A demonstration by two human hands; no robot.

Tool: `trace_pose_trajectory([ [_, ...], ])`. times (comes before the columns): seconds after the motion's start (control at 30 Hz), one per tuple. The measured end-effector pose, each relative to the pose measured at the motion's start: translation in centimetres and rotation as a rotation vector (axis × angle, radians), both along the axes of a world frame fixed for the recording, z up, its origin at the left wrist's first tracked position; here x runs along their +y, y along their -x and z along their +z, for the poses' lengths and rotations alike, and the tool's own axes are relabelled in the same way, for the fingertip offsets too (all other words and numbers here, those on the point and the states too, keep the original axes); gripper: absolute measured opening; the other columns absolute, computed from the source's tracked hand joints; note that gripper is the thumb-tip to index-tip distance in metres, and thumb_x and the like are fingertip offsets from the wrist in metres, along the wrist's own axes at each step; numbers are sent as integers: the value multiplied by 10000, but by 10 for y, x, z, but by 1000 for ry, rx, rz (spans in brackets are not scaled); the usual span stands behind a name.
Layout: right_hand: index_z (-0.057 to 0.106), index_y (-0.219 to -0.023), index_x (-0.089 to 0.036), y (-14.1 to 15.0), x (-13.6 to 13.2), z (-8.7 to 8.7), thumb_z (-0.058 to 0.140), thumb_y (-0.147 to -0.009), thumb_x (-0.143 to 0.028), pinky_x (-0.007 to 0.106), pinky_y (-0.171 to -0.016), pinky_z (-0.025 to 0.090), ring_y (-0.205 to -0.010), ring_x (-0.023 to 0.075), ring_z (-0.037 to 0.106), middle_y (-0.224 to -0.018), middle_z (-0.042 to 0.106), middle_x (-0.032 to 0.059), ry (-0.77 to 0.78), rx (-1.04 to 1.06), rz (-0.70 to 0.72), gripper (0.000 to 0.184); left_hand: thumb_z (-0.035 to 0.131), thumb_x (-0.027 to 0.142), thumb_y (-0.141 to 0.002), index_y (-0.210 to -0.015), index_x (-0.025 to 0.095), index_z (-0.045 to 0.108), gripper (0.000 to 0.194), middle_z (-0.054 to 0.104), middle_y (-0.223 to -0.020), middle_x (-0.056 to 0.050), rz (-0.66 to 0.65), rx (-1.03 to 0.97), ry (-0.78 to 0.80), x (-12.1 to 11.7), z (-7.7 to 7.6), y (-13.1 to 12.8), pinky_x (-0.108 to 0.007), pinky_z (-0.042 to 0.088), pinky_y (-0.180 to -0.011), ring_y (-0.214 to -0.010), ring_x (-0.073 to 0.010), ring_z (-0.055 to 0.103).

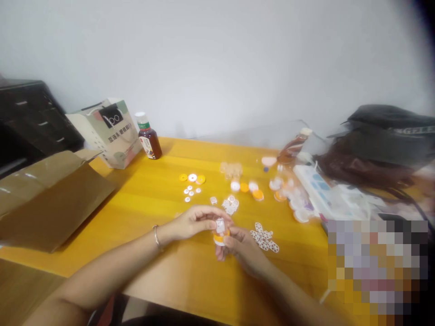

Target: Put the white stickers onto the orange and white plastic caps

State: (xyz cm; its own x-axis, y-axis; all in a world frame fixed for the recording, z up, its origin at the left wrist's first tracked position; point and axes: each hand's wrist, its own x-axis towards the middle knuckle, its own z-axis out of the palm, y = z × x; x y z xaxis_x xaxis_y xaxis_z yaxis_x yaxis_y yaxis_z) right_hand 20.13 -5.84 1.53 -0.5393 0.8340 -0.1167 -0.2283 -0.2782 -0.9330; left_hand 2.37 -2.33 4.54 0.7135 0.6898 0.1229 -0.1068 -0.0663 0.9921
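My left hand (199, 222), with a bracelet at the wrist, closes its thumb and fingers round a small clear-and-white plastic part (220, 225). Just below it, my right hand (246, 248) grips an orange-and-white round plastic piece (221, 242). The two parts touch or are joined; I cannot tell which. Beyond the hands lie a pile of white cut-out plates (230, 206) and a single white plate (213, 200). Flat white pieces with holes (263, 237) are spread beside my right hand. Small white discs (190, 193) and yellow and white rings (192, 177) lie farther left.
Orange and white caps (244, 187) and clear parts (231, 170) sit farther back on the yellow table (163, 267). At left are an open cardboard box (57, 203), a paper bag (118, 136) and a dark bottle (149, 144). Bags (367, 158) and plastic packs crowd the right.
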Motion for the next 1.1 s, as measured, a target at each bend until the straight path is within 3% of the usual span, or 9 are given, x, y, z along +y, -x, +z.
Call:
trace_pose_trajectory([
  [0.07, 611, -683, -145, 0, 1, 1, 638, -713, -404, 225, -523, 460, -506, 100, 586, -595, 644, 10, 8, 7, -38, 263, 491, 317, -857, -1134, 170, 552, 320, 568, -1115, -113, -41, -34, 22, 2, -1, 1, -329, 415, -863, -1012, -203, 541],
  [0.13, 614, -697, -150, 1, 2, 2, 651, -708, -384, 226, -539, 463, -518, 98, 588, -599, 648, 5, -14, -47, -114, 237, 560, 315, -815, -1120, 189, 561, 330, 517, -1185, -107, 73, -42, -28, 3, -5, -1, -334, 386, -906, -1092, -212, 484],
  [0.23, 619, -725, -160, 1, 3, 2, 666, -694, -377, 237, -555, 470, -525, 102, 587, -596, 648, -3, -33, -110, -156, 225, 657, 267, -738, -1062, 191, 566, 345, 571, -1053, -81, 244, -51, -14, 3, -10, -6, -310, 424, -835, -961, -183, 545],
  [0.33, 616, -705, -156, 2, 2, 0, 650, -701, -403, 247, -559, 476, -529, 107, 593, -608, 650, 5, -1, -84, -129, 250, 591, 240, -798, -1057, 171, 555, 270, 605, -983, -79, 157, -56, 79, 3, -9, -4, -314, 424, -836, -901, -163, 574],
  [0.43, 615, -703, -152, 3, 1, -1, 639, -709, -413, 246, -562, 477, -530, 106, 594, -614, 653, 11, 9, -81, -122, 262, 530, 249, -840, -1148, 174, 510, 318, 536, -1163, -118, 6, -66, 108, 4, -4, 0, -341, 381, -913, -1076, -198, 502],
  [0.57, 616, -727, -157, 3, 1, 1, 662, -691, -394, 246, -570, 478, -538, 107, 594, -609, 652, 1, -22, -135, -148, 244, 612, 233, -782, -1116, 184, 519, 351, 544, -1132, -104, 179, -46, 33, 5, -3, 2, -326, 403, -861, -1027, -198, 518],
  [0.73, 617, -740, -158, 5, 1, 2, 672, -678, -393, 253, -576, 482, -546, 109, 592, -616, 653, 1, -13, -131, -157, 249, 564, 267, -815, -1185, 187, 459, 392, 578, -1096, -113, 163, -98, 88, 5, -7, -2, -347, 405, -843, -991, -198, 545],
  [0.9, 614, -712, -154, 3, 1, -1, 651, -707, -381, 237, -542, 463, -514, 100, 577, -594, 644, 2, 16, -55, -145, 231, 640, 263, -749, -924, 136, 603, 219, 626, -856, -52, 284, 76, -2, 6, -9, -2, -283, 433, -757, -788, -140, 579],
  [1.1, 612, -768, -166, 2, 3, 0, 663, -699, -357, 249, -563, 460, -534, 109, 564, -596, 626, -11, -64, -113, -200, 210, 599, 284, -782, -1049, 170, 582, 291, 585, -1090, -92, 201, 28, 36, 6, -3, 0, -324, 408, -865, -991, -181, 543],
])
